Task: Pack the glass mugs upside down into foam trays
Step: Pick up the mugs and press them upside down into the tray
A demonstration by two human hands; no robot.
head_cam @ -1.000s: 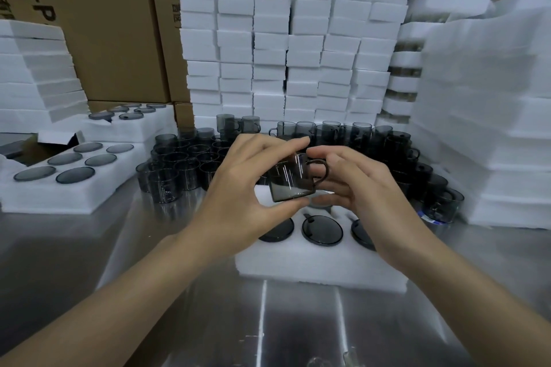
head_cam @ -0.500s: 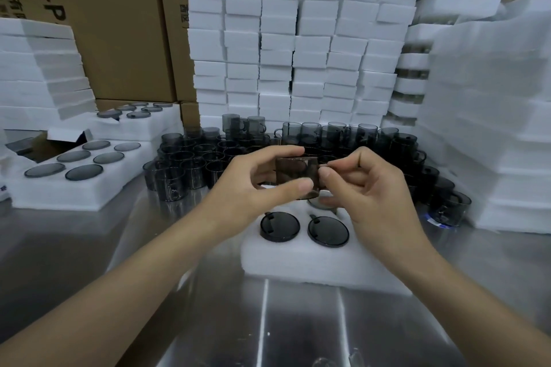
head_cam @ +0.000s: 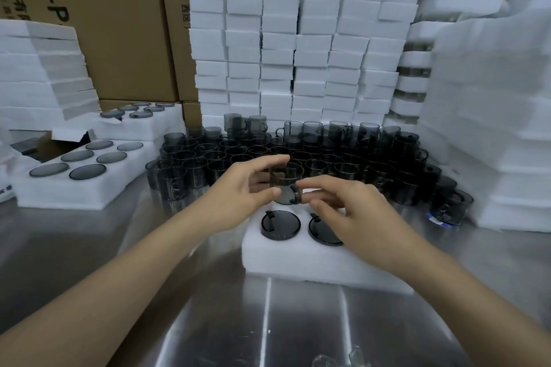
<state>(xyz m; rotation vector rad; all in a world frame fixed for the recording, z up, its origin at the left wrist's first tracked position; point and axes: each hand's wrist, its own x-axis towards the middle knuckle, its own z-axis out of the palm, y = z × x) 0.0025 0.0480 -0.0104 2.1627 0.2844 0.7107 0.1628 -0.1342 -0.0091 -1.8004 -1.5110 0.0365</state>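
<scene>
Placing step: my left hand (head_cam: 247,191) and right hand (head_cam: 348,211) pinch one smoky grey glass mug (head_cam: 285,185) above the white foam tray (head_cam: 298,259); next I seat it upside down in a back pocket.

White foam tray (head_cam: 298,259) centre on reflective steel bench (head_cam: 208,322), two inverted smoky glass mugs (head_cam: 280,224) in its near pockets; cluster of upright smoky glass mugs (head_cam: 328,155) behind it; filled foam trays (head_cam: 74,185) left; stacked white foam blocks (head_cam: 298,39) behind cluster; brown cardboard cartons (head_cam: 125,24) rear left; foam stacks (head_cam: 492,113) right.
</scene>
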